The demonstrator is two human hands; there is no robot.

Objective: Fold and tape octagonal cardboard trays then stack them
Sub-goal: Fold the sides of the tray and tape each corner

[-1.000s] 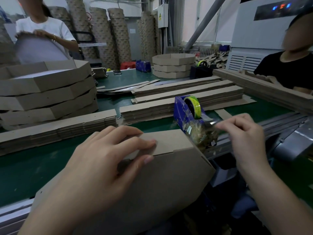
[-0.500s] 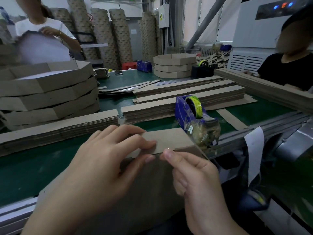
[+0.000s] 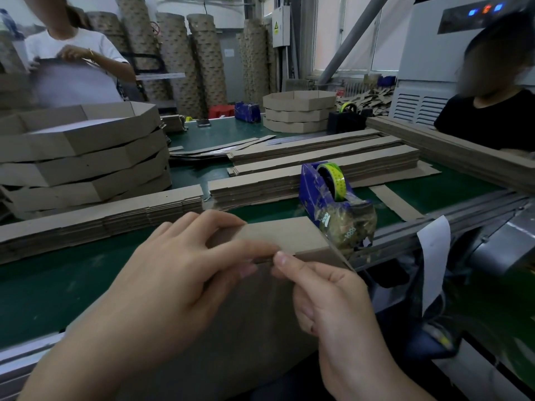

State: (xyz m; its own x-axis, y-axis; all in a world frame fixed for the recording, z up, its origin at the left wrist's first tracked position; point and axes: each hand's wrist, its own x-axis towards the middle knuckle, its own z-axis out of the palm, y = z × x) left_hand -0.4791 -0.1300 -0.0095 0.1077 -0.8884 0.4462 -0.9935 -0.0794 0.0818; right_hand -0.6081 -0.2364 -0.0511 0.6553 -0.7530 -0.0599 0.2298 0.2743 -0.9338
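The cardboard tray (image 3: 283,234) is sitting at the near edge of the green table (image 3: 43,285), right in front of the person. One brown wall of it is hanging down toward them. The left hand (image 3: 179,273) is lying over the top of it. Its fingers are bent and a little spread, and they are gripping the folded top edge. The right hand (image 3: 327,299) is reaching in from the right. Its thumb is pushing on that same edge, just beside the left fingertips. Its other fingers are curled up tight under it, pinching the cardboard. I cannot tell if clear tape is under the thumb.

Just behind the tray, a blue tape holder (image 3: 321,195) is standing with a yellow-green tape roll (image 3: 333,178) in it. Flat cardboard strips (image 3: 101,218) are lying in long piles across the table. On the left, a stack of folded trays (image 3: 86,166) is sitting. A smaller stack (image 3: 298,111) is sitting far away. A person in a white shirt (image 3: 75,44) is working far left, and a person in a black shirt (image 3: 492,120) is sitting on the right.
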